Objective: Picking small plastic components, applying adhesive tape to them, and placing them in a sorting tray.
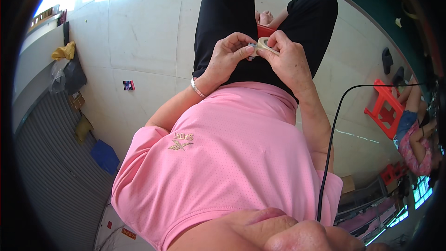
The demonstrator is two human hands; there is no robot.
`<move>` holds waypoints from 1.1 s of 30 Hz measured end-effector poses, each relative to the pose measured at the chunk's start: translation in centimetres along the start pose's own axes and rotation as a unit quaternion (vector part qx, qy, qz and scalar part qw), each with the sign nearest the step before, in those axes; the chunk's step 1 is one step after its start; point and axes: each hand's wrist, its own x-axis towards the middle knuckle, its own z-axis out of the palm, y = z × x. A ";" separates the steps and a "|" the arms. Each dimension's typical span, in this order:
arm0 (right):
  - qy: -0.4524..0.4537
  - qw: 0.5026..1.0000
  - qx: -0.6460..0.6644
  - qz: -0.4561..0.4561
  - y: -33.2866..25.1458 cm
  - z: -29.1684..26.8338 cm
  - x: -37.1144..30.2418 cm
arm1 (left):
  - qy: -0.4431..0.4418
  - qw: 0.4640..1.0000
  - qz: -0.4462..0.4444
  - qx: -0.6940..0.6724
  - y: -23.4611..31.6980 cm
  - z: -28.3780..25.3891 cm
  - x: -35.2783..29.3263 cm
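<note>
Above my lap, both hands are close together. My right hand (290,62) pinches a small roll of cream-coloured tape (262,42) between thumb and fingers. My left hand (226,60), with a silver bracelet at its wrist, is closed on a small shiny bluish-grey piece (252,49). Fingers cover most of that piece, so its kind is unclear. The roll and the piece are right beside each other, and a short stretch of tape seems to run between them. My black trousers (220,14) lie behind the hands.
A black cable (335,116) arches past my right arm. Someone sits at the far right by a red plastic stool (386,109), near dark slippers (386,60). A small dark packet (128,85) lies on the tiled floor. Leftward are bags (74,76) and a blue panel (104,156).
</note>
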 end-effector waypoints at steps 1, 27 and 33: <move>-0.015 1.000 0.010 0.017 -0.1 -0.2 0.1 | 0.000 1.000 0.000 0.000 0.0 -0.1 0.0; -0.042 0.997 0.070 0.017 1.0 -0.9 -0.6 | -0.059 0.993 -0.064 -0.083 0.3 -0.7 0.2; -0.096 0.994 0.050 -0.010 0.7 -2.0 -0.5 | -0.050 0.993 -0.062 -0.084 -0.1 -1.0 -0.1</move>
